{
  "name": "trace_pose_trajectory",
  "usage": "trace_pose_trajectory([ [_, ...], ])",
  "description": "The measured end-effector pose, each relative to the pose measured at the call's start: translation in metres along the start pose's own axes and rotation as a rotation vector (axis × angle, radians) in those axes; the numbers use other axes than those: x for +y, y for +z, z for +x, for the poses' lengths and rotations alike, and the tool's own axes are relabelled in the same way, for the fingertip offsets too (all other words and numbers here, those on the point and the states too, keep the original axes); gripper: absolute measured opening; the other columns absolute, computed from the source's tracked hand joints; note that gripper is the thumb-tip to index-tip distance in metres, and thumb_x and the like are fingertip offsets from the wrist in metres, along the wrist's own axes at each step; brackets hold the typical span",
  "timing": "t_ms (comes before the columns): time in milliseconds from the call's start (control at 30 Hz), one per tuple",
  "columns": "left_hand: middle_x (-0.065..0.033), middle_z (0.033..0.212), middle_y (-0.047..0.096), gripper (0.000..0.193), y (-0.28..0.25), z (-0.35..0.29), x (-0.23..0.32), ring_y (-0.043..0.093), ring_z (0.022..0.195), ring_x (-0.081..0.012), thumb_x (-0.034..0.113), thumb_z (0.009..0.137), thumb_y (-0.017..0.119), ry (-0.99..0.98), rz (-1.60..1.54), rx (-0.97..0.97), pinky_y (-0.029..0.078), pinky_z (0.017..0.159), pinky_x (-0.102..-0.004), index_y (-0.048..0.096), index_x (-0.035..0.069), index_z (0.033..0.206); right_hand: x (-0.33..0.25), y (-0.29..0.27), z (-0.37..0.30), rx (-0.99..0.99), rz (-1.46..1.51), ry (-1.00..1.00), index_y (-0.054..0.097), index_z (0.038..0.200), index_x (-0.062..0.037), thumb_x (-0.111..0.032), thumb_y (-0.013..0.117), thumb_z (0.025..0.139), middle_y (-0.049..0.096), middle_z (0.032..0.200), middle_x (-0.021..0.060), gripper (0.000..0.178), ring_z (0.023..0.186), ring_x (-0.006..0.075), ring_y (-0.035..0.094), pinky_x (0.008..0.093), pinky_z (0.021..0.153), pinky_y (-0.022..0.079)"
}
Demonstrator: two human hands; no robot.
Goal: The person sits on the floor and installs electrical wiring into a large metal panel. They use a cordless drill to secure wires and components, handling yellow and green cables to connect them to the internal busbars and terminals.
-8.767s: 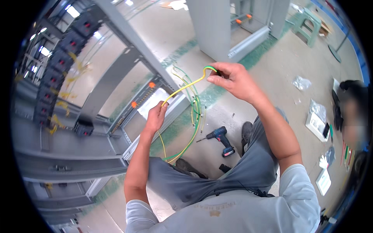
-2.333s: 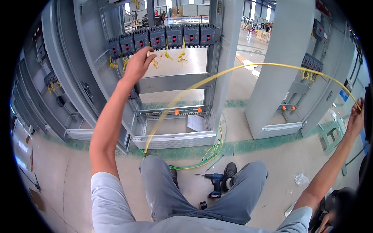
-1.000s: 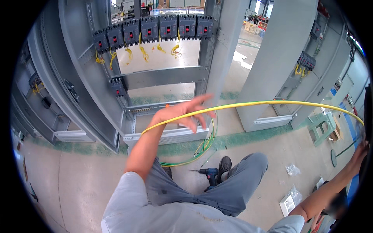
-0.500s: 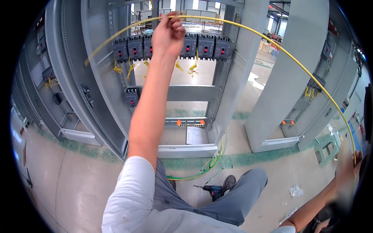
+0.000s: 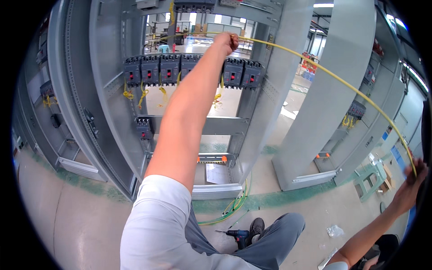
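Observation:
A long yellow cable (image 5: 333, 75) arcs across the view between my two hands. My left hand (image 5: 228, 42), reaching out above the row of breakers, is closed around it. The cable's thinner-looking end runs on past that hand to the left, behind the cabinet's opening. Far to the right, my right hand (image 5: 416, 172) is closed on the cable near its other side; shadow hides part of the fingers. Below my left hand, a row of dark grey circuit breakers (image 5: 169, 68) with red buttons sits in the open cabinet frame, partly covered by my forearm. Short yellow wires (image 5: 143, 95) hang from them.
A single breaker (image 5: 144, 129) sits lower in the frame. Grey cabinet panels (image 5: 310, 112) stand on either side. On the floor are a cordless drill (image 5: 238, 235) beside my shoe, looped green-yellow wires (image 5: 234, 207), crumpled plastic (image 5: 335, 231) and a green stool (image 5: 370, 181).
The view has tilted up. My left hand has shifted right along the breaker row, holding the cable. My right hand has risen, and the cable's left end now reaches into the cabinet opening.

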State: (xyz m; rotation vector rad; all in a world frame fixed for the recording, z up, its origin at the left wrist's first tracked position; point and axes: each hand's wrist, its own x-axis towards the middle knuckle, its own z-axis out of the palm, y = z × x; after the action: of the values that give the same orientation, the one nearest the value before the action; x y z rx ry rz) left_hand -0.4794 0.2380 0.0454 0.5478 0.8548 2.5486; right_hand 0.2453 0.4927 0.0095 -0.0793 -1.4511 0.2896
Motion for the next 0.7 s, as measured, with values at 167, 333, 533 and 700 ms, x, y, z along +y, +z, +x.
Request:
trace_pose_trajectory([
  [167, -0.036, 0.131, 0.054, 0.038, -0.002, 0.003, 0.01, 0.065, 0.116, -0.0403, 0.011, 0.11, 0.032, -0.082, 0.036, -0.043, 0.063, 0.094, -0.0433, 0.034, -0.019, 0.132, -0.062, 0.15, 0.049, 0.028, -0.212, -0.214, 0.065, 0.131, -0.0013, -0.039, 0.051, 0.109, 0.072, 0.117, 0.0138, 0.045, 0.099, 0.0174, 0.072, 0.03, 0.092, 0.057],
  [333, -0.0247, 0.126, 0.063, 0.041, -0.004, -0.064, 0.025, 0.07, 0.11, -0.031, 0.018, 0.106, 0.053, 0.183, 0.723, -0.013, 0.064, 0.09, -0.0377, 0.047, -0.009, 0.136, -0.171, 0.305, 0.07, -0.126, 0.265, 0.15, 0.068, 0.101, 0.0008, -0.034, 0.064, 0.102, 0.064, 0.074, 0.0048, 0.035, 0.06, 0.0103, 0.066, 0.0213, 0.05, 0.055],
  [533, -0.0115, 0.118, 0.07, 0.045, 0.07, -0.177, 0.029, 0.071, 0.104, -0.0198, 0.03, 0.102, 0.065, 0.989, 0.995, -0.394, 0.061, 0.088, -0.0338, 0.059, -0.001, 0.133, -0.128, 0.466, 0.085, -0.508, 0.338, 0.169, 0.068, 0.096, 0.0034, -0.034, 0.061, 0.102, 0.069, 0.077, 0.0111, 0.038, 0.067, 0.0192, 0.072, 0.0294, 0.058, 0.061],
  [700, -0.0206, 0.146, 0.054, 0.1, 0.151, -0.268, 0.045, 0.067, 0.107, -0.0297, 0.046, 0.085, 0.081, 1.046, 1.007, -0.701, 0.055, 0.092, -0.0383, 0.03, -0.001, 0.158, -0.099, 0.563, 0.057, -0.547, 0.204, 0.094, 0.071, 0.096, 0.0021, -0.036, 0.065, 0.097, 0.072, 0.08, 0.0136, 0.039, 0.077, 0.0235, 0.073, 0.0349, 0.067, 0.06],
])
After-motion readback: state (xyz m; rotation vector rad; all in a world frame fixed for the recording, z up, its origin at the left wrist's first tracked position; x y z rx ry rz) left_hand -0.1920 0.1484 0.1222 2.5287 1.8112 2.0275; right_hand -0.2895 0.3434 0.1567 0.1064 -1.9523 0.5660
